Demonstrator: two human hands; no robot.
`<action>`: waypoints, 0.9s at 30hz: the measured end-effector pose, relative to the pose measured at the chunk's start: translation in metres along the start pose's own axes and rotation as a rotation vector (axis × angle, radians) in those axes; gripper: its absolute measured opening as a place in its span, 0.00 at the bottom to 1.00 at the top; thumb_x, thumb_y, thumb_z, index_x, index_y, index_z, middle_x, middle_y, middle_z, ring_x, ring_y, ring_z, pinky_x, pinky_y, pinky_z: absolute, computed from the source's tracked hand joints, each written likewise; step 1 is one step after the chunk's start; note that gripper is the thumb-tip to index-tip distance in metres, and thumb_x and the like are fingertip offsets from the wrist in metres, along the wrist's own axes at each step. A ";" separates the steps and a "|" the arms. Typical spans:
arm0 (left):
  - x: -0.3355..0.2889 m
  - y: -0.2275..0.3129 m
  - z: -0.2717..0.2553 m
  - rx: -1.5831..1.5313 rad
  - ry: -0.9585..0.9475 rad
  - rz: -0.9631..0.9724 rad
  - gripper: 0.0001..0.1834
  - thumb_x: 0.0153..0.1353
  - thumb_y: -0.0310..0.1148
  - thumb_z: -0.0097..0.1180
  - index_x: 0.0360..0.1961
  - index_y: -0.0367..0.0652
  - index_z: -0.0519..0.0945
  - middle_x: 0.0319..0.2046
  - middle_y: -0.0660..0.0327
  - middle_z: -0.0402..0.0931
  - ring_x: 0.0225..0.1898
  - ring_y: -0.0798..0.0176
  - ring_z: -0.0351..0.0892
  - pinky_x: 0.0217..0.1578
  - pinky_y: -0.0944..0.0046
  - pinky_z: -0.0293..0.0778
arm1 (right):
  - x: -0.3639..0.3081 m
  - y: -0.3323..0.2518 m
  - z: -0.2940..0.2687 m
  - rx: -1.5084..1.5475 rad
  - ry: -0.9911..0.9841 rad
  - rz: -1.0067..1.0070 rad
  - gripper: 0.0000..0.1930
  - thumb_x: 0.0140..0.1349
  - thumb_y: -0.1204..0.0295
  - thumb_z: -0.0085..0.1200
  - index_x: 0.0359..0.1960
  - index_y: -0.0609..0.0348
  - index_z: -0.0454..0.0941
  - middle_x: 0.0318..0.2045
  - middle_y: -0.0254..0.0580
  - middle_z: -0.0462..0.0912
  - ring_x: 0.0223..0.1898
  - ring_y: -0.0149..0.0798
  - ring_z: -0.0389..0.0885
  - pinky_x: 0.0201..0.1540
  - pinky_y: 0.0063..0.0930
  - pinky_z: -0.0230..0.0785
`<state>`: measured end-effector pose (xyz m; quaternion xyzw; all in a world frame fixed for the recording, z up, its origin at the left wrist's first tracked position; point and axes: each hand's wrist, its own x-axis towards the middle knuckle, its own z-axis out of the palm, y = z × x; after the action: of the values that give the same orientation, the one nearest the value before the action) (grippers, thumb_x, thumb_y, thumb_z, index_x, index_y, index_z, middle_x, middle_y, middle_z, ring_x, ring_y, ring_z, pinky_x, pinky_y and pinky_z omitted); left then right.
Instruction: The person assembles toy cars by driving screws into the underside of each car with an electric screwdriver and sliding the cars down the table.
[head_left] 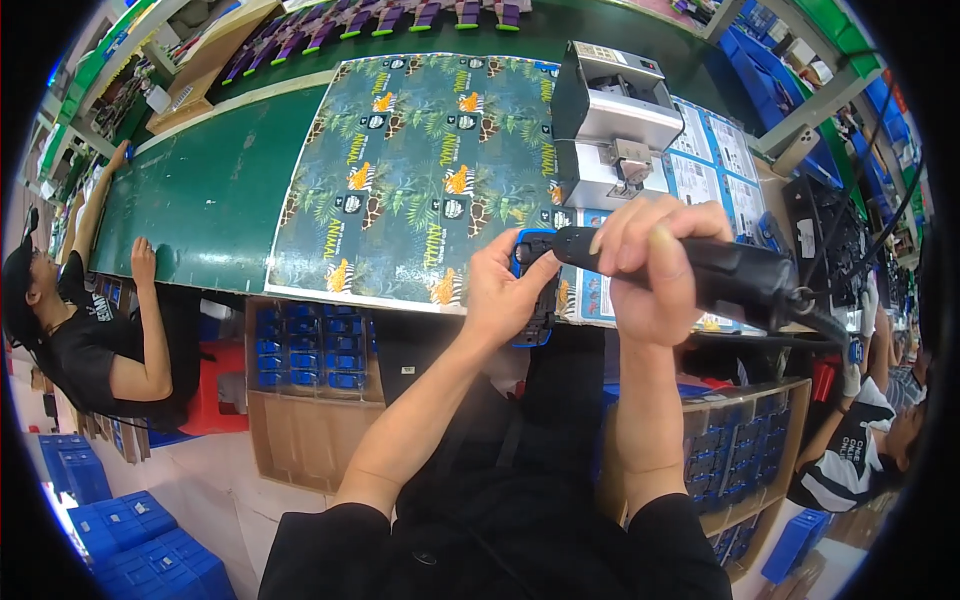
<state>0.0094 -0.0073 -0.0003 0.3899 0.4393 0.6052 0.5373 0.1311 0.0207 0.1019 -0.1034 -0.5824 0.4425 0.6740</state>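
Note:
My left hand (500, 290) grips a black part with a blue edge (541, 318), which looks like the underside of a toy vehicle, near the front edge of the bench. A thick black electric screwdriver (735, 282) is wrapped in the fingers of my right hand (655, 255). Its body lies nearly level, with the narrow end pointing left at the part and the cord end to the right. The screwdriver's tip is hidden by my left thumb, so I cannot tell whether it touches the part. Just beyond my hands stands a silver and black screw-feeder-like machine (612, 115).
A printed jungle-pattern sheet (410, 190) covers the green bench (190, 200). Cartons of blue parts (315, 425) (745, 450) stand below on both sides. One co-worker (110, 345) sits at left, another (865, 440) at right. Purple and green pieces (420, 18) line the far side.

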 end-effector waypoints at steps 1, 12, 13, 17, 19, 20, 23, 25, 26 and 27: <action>0.000 -0.002 0.001 0.023 0.009 0.071 0.10 0.63 0.29 0.64 0.41 0.35 0.80 0.29 0.63 0.82 0.29 0.76 0.79 0.30 0.71 0.76 | -0.004 0.005 0.001 -0.035 -0.025 -0.031 0.06 0.66 0.73 0.50 0.34 0.57 0.65 0.21 0.40 0.72 0.20 0.36 0.72 0.32 0.34 0.70; 0.001 -0.002 0.002 0.006 0.017 0.075 0.08 0.62 0.27 0.63 0.38 0.35 0.81 0.29 0.64 0.82 0.29 0.77 0.76 0.30 0.71 0.74 | -0.011 0.008 -0.003 0.000 -0.024 -0.065 0.08 0.64 0.73 0.54 0.35 0.57 0.65 0.22 0.40 0.73 0.21 0.36 0.72 0.32 0.33 0.68; 0.002 -0.003 0.002 0.014 0.013 0.083 0.07 0.62 0.27 0.63 0.38 0.35 0.81 0.29 0.65 0.82 0.29 0.77 0.76 0.30 0.72 0.74 | -0.012 0.007 -0.004 -0.002 -0.024 -0.070 0.08 0.64 0.73 0.54 0.35 0.57 0.65 0.22 0.40 0.73 0.21 0.36 0.72 0.32 0.33 0.68; 0.002 -0.003 0.003 0.036 0.001 0.099 0.08 0.61 0.27 0.64 0.39 0.35 0.81 0.30 0.65 0.82 0.30 0.77 0.76 0.30 0.72 0.74 | -0.014 0.005 -0.003 0.013 0.014 -0.072 0.10 0.61 0.75 0.57 0.34 0.58 0.66 0.22 0.41 0.75 0.22 0.35 0.74 0.32 0.32 0.71; 0.002 -0.005 0.002 0.050 -0.001 0.134 0.09 0.61 0.28 0.65 0.39 0.35 0.81 0.30 0.65 0.82 0.31 0.77 0.76 0.32 0.71 0.74 | -0.014 0.003 -0.003 -0.035 0.003 -0.083 0.08 0.64 0.71 0.54 0.35 0.57 0.66 0.22 0.40 0.73 0.21 0.36 0.72 0.32 0.33 0.69; 0.002 -0.005 0.002 0.048 -0.011 0.141 0.09 0.61 0.28 0.65 0.39 0.35 0.81 0.30 0.65 0.82 0.31 0.77 0.76 0.32 0.71 0.74 | -0.012 0.001 -0.003 -0.054 -0.024 -0.067 0.08 0.65 0.71 0.53 0.35 0.57 0.66 0.22 0.40 0.73 0.21 0.36 0.72 0.32 0.34 0.69; 0.007 0.000 0.001 0.090 0.000 0.153 0.08 0.60 0.27 0.65 0.38 0.35 0.82 0.31 0.64 0.82 0.31 0.76 0.76 0.33 0.70 0.74 | 0.002 -0.012 -0.007 -0.017 -0.031 -0.054 0.08 0.65 0.71 0.52 0.35 0.58 0.66 0.21 0.40 0.72 0.21 0.36 0.72 0.32 0.34 0.69; 0.015 0.011 -0.001 -0.038 0.082 -0.013 0.10 0.62 0.26 0.63 0.44 0.37 0.79 0.38 0.60 0.83 0.37 0.69 0.81 0.40 0.66 0.78 | 0.020 -0.032 -0.013 0.085 0.015 -0.069 0.06 0.66 0.71 0.51 0.35 0.58 0.67 0.21 0.39 0.72 0.21 0.35 0.71 0.31 0.33 0.69; 0.020 0.014 -0.005 -0.043 0.080 -0.012 0.10 0.62 0.26 0.63 0.44 0.37 0.79 0.38 0.60 0.83 0.37 0.69 0.81 0.40 0.66 0.78 | 0.035 -0.043 -0.019 0.116 0.045 -0.098 0.06 0.66 0.71 0.50 0.36 0.58 0.68 0.21 0.39 0.71 0.20 0.35 0.71 0.31 0.33 0.69; 0.028 0.018 -0.011 -0.337 0.119 -0.100 0.12 0.62 0.26 0.62 0.46 0.38 0.77 0.40 0.58 0.82 0.39 0.67 0.81 0.42 0.64 0.78 | 0.047 -0.046 -0.031 0.129 0.079 -0.132 0.05 0.64 0.76 0.53 0.37 0.59 0.69 0.21 0.40 0.73 0.21 0.35 0.73 0.30 0.33 0.71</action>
<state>-0.0101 0.0182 0.0130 0.2357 0.3814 0.6647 0.5975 0.1773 0.0388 0.1552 -0.0387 -0.5314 0.4293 0.7293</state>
